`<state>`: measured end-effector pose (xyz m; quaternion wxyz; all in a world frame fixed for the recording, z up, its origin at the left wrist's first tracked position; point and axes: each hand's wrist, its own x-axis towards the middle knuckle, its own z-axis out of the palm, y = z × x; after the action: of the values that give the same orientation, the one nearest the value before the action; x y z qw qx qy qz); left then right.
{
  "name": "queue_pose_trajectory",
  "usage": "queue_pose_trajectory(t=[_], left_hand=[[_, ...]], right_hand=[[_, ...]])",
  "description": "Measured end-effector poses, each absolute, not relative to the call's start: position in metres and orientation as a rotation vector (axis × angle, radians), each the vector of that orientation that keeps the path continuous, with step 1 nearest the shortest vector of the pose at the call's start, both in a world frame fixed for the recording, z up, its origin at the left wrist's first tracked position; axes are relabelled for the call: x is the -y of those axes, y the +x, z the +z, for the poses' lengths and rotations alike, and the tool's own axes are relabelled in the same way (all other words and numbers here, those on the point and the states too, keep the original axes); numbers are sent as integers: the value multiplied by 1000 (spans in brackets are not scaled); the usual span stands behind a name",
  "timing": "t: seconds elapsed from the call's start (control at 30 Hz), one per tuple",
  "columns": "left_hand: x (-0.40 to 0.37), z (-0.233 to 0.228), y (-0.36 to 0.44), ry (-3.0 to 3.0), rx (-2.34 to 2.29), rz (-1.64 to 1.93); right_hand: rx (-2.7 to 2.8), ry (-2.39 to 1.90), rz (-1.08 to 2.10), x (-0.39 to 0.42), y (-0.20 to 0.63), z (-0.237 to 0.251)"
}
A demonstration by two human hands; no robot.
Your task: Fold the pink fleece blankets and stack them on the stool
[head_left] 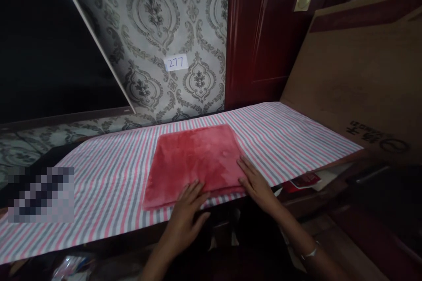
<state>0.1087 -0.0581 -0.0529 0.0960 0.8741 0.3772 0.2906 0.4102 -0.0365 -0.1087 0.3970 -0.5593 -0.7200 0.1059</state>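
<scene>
Both hands flat on a folded red towel at the table's near edge

Fingers spread open and pressing, nothing gripped: the left hand [188, 210] lies on the near hem of the folded red fleece towel [198, 160], the right hand [255, 182] on its near right corner, a bracelet [310, 253] on that wrist. The towel sits mid-table on the pink, grey and white striped cloth [108, 175]. Behind, patterned wallpaper carries a "277" label [176, 63]; a cardboard box [356, 79] leans at right
</scene>
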Motion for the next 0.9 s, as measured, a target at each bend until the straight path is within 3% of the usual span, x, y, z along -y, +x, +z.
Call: queue_pose_trajectory(t=[0.07,0.2,0.4,0.53,0.73,0.9], left_hand=[[56,-31,82,2291,-1178,960],[33,0,32,1682,-1776,1390],[8,-13,15,1319,-1857,1085],[5,-26,14,1377,-1994,915],[-3,-42,4,1405,-1935,886],[5,-36,21,980,-1476,1240]], right_hand=[[1670,-1398,442,36,421,-111],[1302,-1476,704,24,435,-109],[1299,-1523,748,6,432,-106],[1374,-1529,609,7,430,-107],[1610,-1360,-153,28,395,-86],[2065,-1276,-98,41,331,-65]])
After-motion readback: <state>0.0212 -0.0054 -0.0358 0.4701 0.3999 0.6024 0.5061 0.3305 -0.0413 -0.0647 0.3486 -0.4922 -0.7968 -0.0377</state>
